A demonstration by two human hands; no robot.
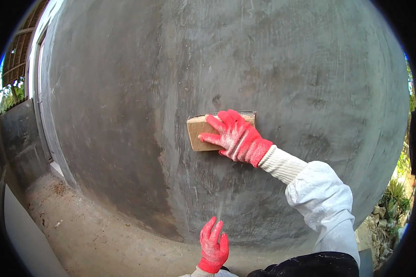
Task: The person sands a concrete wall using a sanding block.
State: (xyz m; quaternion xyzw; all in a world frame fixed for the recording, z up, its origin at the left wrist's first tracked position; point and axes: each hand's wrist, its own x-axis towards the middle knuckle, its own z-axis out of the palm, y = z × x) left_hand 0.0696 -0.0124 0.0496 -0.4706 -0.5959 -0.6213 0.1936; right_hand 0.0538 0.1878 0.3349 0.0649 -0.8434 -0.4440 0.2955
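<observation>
My right hand (238, 137), in a red-coated glove with a cream knit cuff, grips a tan sanding block (199, 134). The block lies against a grey cement-plastered wall (282, 69), and a thin dark sheet shows along its upper edge. Pale dust whitens the glove's back and fingers. Lower down, my left hand (213, 247) wears a matching red glove and holds nothing. Its fingers point up, slightly curled and apart, in front of the wall's base.
A dusty concrete floor (92, 231) with small debris runs along the wall's foot. On the left are a doorway (41, 87), a low grey wall (21, 131) and a pale flat panel (25, 235). Stones and plants (395, 198) lie beyond the wall's right edge.
</observation>
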